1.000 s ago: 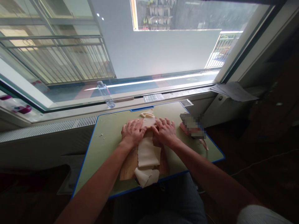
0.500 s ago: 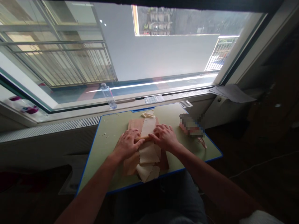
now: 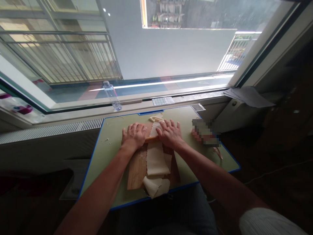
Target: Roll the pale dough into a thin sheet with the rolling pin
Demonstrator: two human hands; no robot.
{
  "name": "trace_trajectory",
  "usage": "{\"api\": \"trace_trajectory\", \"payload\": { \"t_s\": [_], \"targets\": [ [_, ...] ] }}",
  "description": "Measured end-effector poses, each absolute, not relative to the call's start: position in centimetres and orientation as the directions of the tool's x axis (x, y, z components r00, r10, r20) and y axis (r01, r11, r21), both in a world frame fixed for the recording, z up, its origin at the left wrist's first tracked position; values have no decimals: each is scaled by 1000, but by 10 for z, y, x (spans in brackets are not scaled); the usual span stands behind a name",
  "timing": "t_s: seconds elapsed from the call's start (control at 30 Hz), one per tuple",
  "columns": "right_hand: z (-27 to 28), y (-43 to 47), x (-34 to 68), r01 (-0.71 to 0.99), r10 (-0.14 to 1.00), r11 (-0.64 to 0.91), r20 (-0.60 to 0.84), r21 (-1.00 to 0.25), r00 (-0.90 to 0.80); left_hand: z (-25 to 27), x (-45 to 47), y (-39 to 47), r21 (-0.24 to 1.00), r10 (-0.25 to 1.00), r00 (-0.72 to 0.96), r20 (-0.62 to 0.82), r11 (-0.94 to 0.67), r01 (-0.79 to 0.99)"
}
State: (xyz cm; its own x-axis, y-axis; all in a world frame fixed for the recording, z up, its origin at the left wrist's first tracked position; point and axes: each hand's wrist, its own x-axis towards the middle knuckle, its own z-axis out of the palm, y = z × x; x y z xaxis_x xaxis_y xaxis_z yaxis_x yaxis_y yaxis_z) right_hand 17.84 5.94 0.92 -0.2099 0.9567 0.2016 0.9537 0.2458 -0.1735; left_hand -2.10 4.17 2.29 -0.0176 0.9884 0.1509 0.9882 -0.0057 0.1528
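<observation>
A thin wooden rolling pin (image 3: 152, 139) lies crosswise on a long strip of flat dough (image 3: 156, 160). My left hand (image 3: 134, 135) rests palm down on the pin's left end, fingers stretched forward. On the right end lies the palm of my right hand (image 3: 170, 133), its fingers spread. Both hands press on the pin without wrapping round it, and its ends are hidden beneath them. Under the dough is a wooden board (image 3: 137, 169). A folded flap of dough (image 3: 155, 186) hangs at the near table edge, and more dough (image 3: 156, 118) lies folded at the far end.
The light green table (image 3: 105, 163) has a blue rim. A blurred-out object (image 3: 206, 132) sits on its right side. On the windowsill stand a clear bottle (image 3: 112, 95) and a flat white gridded item (image 3: 162, 101). Papers (image 3: 249, 97) lie at the right.
My hands have moved forward along the dough with the rolling pin. My fingers are now more stretched out, and more of the near dough strip shows. The camera view has shifted slightly.
</observation>
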Motion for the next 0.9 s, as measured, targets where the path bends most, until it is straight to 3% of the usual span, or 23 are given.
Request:
{"api": "trace_trajectory", "payload": {
  "t_s": [0.53,0.9],
  "targets": [
    [17,107,171,938,976,213,113,-274,-188,27,-22,81,134,948,-84,307,44,990],
    [11,44,179,954,963,199,227,-224,-147,22,-37,15,163,929,296,221,-334,928]
  ]
}}
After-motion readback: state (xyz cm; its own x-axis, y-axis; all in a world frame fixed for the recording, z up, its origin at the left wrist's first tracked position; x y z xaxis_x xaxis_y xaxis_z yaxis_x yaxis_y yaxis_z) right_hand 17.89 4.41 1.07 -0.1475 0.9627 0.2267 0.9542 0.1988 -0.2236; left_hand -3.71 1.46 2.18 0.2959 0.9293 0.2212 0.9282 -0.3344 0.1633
